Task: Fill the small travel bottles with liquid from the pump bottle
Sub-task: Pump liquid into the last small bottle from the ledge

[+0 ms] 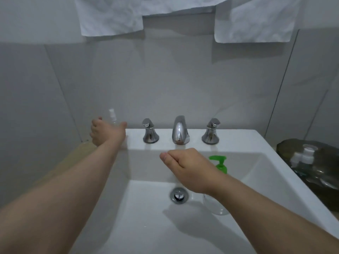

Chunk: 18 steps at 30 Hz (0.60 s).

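A small clear spray bottle (pixel 112 116) with a white top stands on the back left corner of the white sink (pixel 238 142). My left hand (pixel 104 132) reaches around it with thumb and fingers spread, not clearly touching it. The pump bottle (pixel 219 163), clear with a green pump, stands in the basin at the right, partly hidden by my right forearm. Over the basin in front of the faucet hovers my right hand (pixel 185 165), seen from the back with fingers curled down. A faint see-through shape shows under its palm; what it is stays unclear.
A chrome faucet (pixel 180 131) with two handles sits on the back ledge. The drain (pixel 178 196) is in the basin floor. A dark tray (pixel 322 173) at the right holds clear travel bottles with white caps (pixel 306 154). White towels (pixel 110 15) hang above.
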Tool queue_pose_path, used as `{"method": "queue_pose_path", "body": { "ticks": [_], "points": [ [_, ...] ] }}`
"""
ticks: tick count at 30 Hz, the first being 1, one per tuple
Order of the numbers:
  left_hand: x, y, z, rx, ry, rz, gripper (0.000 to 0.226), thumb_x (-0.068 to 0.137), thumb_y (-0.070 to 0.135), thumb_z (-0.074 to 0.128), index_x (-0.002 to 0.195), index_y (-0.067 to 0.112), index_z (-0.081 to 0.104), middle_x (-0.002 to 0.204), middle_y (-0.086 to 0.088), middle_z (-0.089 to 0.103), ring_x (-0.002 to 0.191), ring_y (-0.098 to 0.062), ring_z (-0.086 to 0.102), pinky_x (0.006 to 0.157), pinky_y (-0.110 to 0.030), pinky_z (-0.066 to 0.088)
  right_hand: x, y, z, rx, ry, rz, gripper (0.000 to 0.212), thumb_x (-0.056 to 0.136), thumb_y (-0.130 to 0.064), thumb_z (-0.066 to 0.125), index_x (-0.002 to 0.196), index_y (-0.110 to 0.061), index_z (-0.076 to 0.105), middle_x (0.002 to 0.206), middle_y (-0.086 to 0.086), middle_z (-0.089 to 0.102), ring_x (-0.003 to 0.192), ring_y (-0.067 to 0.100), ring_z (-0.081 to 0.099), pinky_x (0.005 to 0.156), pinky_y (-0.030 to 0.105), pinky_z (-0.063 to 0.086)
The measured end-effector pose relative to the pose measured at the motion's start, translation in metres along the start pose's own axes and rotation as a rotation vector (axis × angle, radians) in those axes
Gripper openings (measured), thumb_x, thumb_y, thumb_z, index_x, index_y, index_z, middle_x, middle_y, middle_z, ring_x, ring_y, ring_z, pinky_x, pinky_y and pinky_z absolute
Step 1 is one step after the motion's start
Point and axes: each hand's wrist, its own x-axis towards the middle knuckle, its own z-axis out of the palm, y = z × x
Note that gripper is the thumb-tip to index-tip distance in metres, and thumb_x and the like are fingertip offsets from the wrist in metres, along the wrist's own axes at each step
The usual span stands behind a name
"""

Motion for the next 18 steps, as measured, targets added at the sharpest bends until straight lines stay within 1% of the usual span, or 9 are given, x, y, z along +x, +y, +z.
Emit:
{"method": "queue_pose_path", "body": {
  "ticks": [2,3,5,7,9,11,13,15,18],
  "points": [
    [0.014,-0.004,0.005,0.069,-0.072,0.022,0.088,0.071,0.047,0.084,0.143,0.015,0.045,0.143,-0.013,0.054,0.135,-0.037,0.047,0.11,-0.047,0.039,0.0,0.0,-0.003,-0.022,0.007,-0.008,0.054,0.108,-0.053,0.035,0.066,-0.02,0.039,0.061,-0.003,0.047,0.062,0.017,0.045,0.063,0.038,0.038],
    [0.021,-0.007,0.007,0.09,-0.12,0.029,0.085,0.071,0.048,0.082,0.143,0.018,0.047,0.141,-0.012,0.057,0.134,-0.037,0.049,0.11,-0.048,0.041,0.0,0.001,-0.004,-0.033,0.008,-0.01,0.054,0.108,-0.053,0.034,0.066,-0.02,0.039,0.061,-0.003,0.048,0.063,0.018,0.046,0.064,0.039,0.039],
    [0.029,-0.012,0.01,0.129,-0.191,0.081,0.063,0.077,0.046,0.075,0.132,0.019,0.058,0.13,-0.013,0.066,0.123,-0.038,0.059,0.104,-0.046,0.047,0.0,0.002,-0.006,-0.037,0.019,-0.017,0.055,0.109,-0.054,0.034,0.066,-0.019,0.039,0.061,-0.003,0.047,0.064,0.02,0.046,0.064,0.039,0.04],
    [0.028,-0.014,0.011,0.165,-0.158,0.162,0.038,0.086,0.039,0.069,0.116,0.015,0.068,0.118,-0.017,0.07,0.111,-0.04,0.064,0.093,-0.043,0.051,0.0,0.002,-0.006,-0.04,0.037,-0.027,0.056,0.108,-0.054,0.035,0.065,-0.019,0.039,0.059,-0.003,0.047,0.063,0.02,0.047,0.064,0.04,0.041],
    [0.02,-0.012,0.011,0.103,-0.041,0.191,0.033,0.092,0.036,0.065,0.113,0.011,0.066,0.116,-0.019,0.07,0.109,-0.041,0.064,0.092,-0.044,0.048,0.001,0.005,-0.005,-0.046,0.095,-0.047,0.056,0.108,-0.054,0.037,0.062,-0.021,0.038,0.058,-0.004,0.046,0.062,0.022,0.047,0.064,0.042,0.044],
    [0.006,-0.004,0.004,-0.067,0.055,0.18,0.038,0.096,0.04,0.058,0.119,0.01,0.061,0.119,-0.019,0.068,0.11,-0.041,0.062,0.092,-0.044,0.047,0.003,0.008,-0.004,-0.02,0.216,-0.098,0.057,0.106,-0.055,0.039,0.059,-0.023,0.035,0.053,-0.006,0.043,0.057,0.02,0.045,0.06,0.042,0.042],
    [-0.013,0.008,-0.006,-0.277,0.079,0.211,0.049,0.095,0.046,0.05,0.127,0.01,0.056,0.118,-0.016,0.067,0.11,-0.038,0.061,0.092,-0.044,0.047,0.004,0.01,-0.006,0.012,0.384,-0.161,0.055,0.102,-0.056,0.037,0.056,-0.027,0.03,0.047,-0.007,0.036,0.051,0.018,0.038,0.054,0.039,0.035],
    [-0.04,0.022,-0.021,-0.448,0.063,0.339,0.057,0.094,0.052,0.043,0.13,0.009,0.054,0.112,-0.013,0.065,0.106,-0.036,0.06,0.093,-0.046,0.048,0.002,0.008,-0.011,0.036,0.565,-0.217,0.05,0.102,-0.05,0.038,0.057,-0.03,0.028,0.046,-0.009,0.029,0.049,0.016,0.033,0.05,0.038,0.032],
    [-0.091,0.049,-0.046,-0.595,0.014,0.636,0.048,0.101,0.041,0.042,0.14,0.015,0.052,0.112,-0.011,0.057,0.1,-0.037,0.057,0.092,-0.056,0.049,0.0,0.008,-0.022,0.086,0.821,-0.214,0.046,0.103,-0.04,0.04,0.059,-0.031,0.026,0.048,-0.008,0.026,0.051,0.015,0.03,0.051,0.034,0.027]
  ]
}}
